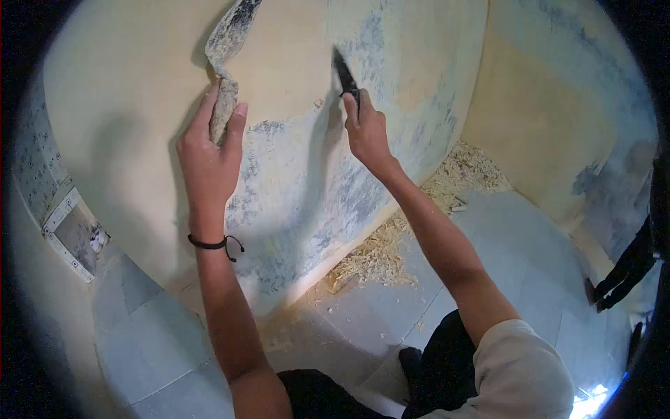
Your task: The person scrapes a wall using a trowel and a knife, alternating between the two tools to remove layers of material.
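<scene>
My left hand [213, 157] is wrapped round the crusted handle of a trowel [230, 38], whose plaster-coated blade points up in front of the wall. In my right hand [368, 133] is a dark knife-like scraper [343, 72], its blade angled up and left at the wall. The wall [286, 63] carries a smooth cream layer at the upper left and centre. Below and to the right its surface is bare, patched with blue-grey. I cannot tell whether either blade touches the wall.
Pale scrapings [384, 255] lie heaped along the wall's foot on the grey tiled floor [516, 237]. A framed wall opening [75, 232] is at the left. Another person's dark-clothed legs [628, 269] stand at the far right. My own foot [410, 359] shows below.
</scene>
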A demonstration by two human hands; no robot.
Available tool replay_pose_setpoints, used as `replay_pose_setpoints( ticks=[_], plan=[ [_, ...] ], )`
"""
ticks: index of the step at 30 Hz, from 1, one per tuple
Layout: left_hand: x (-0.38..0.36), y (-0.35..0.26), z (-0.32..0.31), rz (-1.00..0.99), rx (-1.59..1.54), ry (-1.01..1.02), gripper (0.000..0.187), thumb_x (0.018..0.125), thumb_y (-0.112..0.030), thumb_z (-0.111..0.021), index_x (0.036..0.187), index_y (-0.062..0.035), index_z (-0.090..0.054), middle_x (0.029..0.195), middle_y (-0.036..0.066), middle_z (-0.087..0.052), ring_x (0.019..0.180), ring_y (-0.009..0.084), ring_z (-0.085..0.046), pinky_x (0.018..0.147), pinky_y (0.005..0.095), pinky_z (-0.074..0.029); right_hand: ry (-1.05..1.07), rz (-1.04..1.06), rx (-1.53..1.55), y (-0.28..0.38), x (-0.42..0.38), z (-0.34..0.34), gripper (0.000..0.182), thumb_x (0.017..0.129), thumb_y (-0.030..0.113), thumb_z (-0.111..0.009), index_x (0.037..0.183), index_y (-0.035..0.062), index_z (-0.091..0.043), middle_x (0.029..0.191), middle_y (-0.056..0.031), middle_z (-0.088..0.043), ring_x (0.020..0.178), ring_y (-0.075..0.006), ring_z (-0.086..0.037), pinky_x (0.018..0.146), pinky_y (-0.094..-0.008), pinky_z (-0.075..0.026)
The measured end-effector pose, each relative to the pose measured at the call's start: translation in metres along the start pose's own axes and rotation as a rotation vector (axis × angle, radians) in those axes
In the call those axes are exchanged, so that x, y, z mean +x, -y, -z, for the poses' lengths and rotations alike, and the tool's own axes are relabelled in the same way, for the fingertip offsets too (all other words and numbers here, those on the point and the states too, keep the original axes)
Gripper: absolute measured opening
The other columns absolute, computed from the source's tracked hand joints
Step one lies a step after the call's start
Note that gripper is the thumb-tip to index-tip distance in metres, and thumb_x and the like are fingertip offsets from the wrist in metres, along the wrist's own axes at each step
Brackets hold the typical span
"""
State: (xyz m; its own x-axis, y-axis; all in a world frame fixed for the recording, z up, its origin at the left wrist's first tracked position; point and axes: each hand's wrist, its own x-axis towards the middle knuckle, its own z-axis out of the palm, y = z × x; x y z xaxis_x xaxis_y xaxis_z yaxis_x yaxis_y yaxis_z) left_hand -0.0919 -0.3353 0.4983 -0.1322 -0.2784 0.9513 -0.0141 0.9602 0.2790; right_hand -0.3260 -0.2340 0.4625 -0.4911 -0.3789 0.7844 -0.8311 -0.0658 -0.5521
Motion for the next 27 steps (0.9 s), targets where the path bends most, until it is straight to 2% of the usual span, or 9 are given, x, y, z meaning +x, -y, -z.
replay_pose_setpoints(
  ticks=[4, 7, 11, 12, 15, 18, 22, 26, 27],
  plan=[
    [0.003, -0.002, 0.000, 0.085, -0.067, -0.008, 0.045, 0.092, -0.026, -0.064, 0.125, 0.0048, -0.057, 0.116, 0.020, -0.066, 0.107, 0.0258, -0.064, 0.093, 0.0340, -0.047, -0.067, -0.003, -0.130, 0.012, 0.000, -0.013, 0.039, 0.101, 0.035, -0.044, 0.095, -0.0033, -0.046, 0.064, -0.0316, -0.057, 0.066, -0.0507, -0.060, 0.057, -0.0554, -0.045],
    [0.002, 0.000, 0.001, 0.071, -0.084, -0.032, 0.046, 0.091, -0.027, -0.065, 0.125, 0.0028, -0.058, 0.112, 0.021, -0.066, 0.103, 0.0290, -0.066, 0.089, 0.0354, -0.049, -0.067, -0.291, 0.100, -0.009, 0.019, 0.007, 0.039, 0.102, 0.039, -0.043, 0.101, 0.0003, -0.049, 0.058, -0.0149, -0.057, 0.043, -0.0270, -0.056, 0.042, -0.0406, -0.043],
    [0.003, 0.007, -0.002, -0.004, -0.040, -0.094, 0.045, 0.091, -0.029, -0.064, 0.126, -0.0020, -0.059, 0.105, 0.021, -0.068, 0.096, 0.0348, -0.067, 0.080, 0.0387, -0.052, 0.047, 0.109, -0.216, 0.003, -0.002, 0.001, 0.035, 0.101, 0.036, -0.045, 0.098, 0.0008, -0.047, 0.068, -0.0312, -0.058, 0.068, -0.0520, -0.058, 0.059, -0.0559, -0.045],
    [0.001, 0.006, -0.002, -0.007, -0.033, -0.084, 0.045, 0.091, -0.030, -0.064, 0.126, -0.0024, -0.059, 0.105, 0.021, -0.068, 0.096, 0.0356, -0.067, 0.080, 0.0394, -0.052, -0.001, 0.161, -0.277, -0.003, 0.004, 0.005, 0.034, 0.100, 0.035, -0.047, 0.099, 0.0011, -0.048, 0.067, -0.0313, -0.058, 0.067, -0.0516, -0.058, 0.060, -0.0555, -0.045],
    [0.000, 0.010, -0.002, 0.008, -0.034, -0.066, 0.045, 0.091, -0.031, -0.063, 0.126, -0.0027, -0.059, 0.105, 0.022, -0.067, 0.096, 0.0365, -0.066, 0.079, 0.0409, -0.052, -0.082, -0.248, -0.027, -0.009, 0.020, 0.007, 0.036, 0.101, 0.036, -0.046, 0.102, 0.0004, -0.050, 0.065, -0.0277, -0.059, 0.061, -0.0475, -0.059, 0.057, -0.0529, -0.045],
    [0.001, 0.001, 0.006, 0.069, -0.058, -0.008, 0.048, 0.093, -0.029, -0.063, 0.127, 0.0042, -0.057, 0.113, 0.023, -0.066, 0.104, 0.0310, -0.066, 0.090, 0.0366, -0.049, -0.010, 0.104, -0.258, 0.001, 0.002, -0.002, 0.040, 0.101, 0.038, -0.044, 0.100, -0.0008, -0.051, 0.063, -0.0222, -0.060, 0.054, -0.0404, -0.060, 0.054, -0.0493, -0.047],
    [0.000, 0.002, 0.007, 0.108, -0.096, 0.010, 0.049, 0.092, -0.030, -0.064, 0.127, 0.0035, -0.057, 0.112, 0.023, -0.066, 0.103, 0.0321, -0.066, 0.089, 0.0374, -0.049, -0.080, -0.370, 0.150, 0.009, 0.020, 0.007, 0.036, 0.100, 0.035, -0.048, 0.094, -0.0003, -0.047, 0.061, -0.0217, -0.057, 0.052, -0.0413, -0.058, 0.053, -0.0489, -0.047],
    [0.001, 0.003, 0.009, 0.079, -0.060, -0.004, 0.049, 0.092, -0.031, -0.064, 0.127, 0.0025, -0.057, 0.113, 0.023, -0.066, 0.104, 0.0332, -0.066, 0.089, 0.0378, -0.050, -0.193, 0.177, -0.373, -0.003, 0.009, -0.007, 0.038, 0.100, 0.038, -0.047, 0.093, 0.0003, -0.048, 0.061, -0.0181, -0.059, 0.046, -0.0316, -0.059, 0.044, -0.0427, -0.048],
    [-0.001, 0.002, 0.009, 0.087, -0.061, 0.006, 0.049, 0.092, -0.031, -0.064, 0.127, 0.0023, -0.057, 0.113, 0.023, -0.066, 0.104, 0.0335, -0.066, 0.089, 0.0378, -0.050, -0.162, -0.005, -0.211, -0.005, 0.015, 0.000, 0.038, 0.100, 0.037, -0.047, 0.094, 0.0000, -0.047, 0.062, -0.0206, -0.058, 0.050, -0.0361, -0.059, 0.046, -0.0454, -0.047]
  ],
)
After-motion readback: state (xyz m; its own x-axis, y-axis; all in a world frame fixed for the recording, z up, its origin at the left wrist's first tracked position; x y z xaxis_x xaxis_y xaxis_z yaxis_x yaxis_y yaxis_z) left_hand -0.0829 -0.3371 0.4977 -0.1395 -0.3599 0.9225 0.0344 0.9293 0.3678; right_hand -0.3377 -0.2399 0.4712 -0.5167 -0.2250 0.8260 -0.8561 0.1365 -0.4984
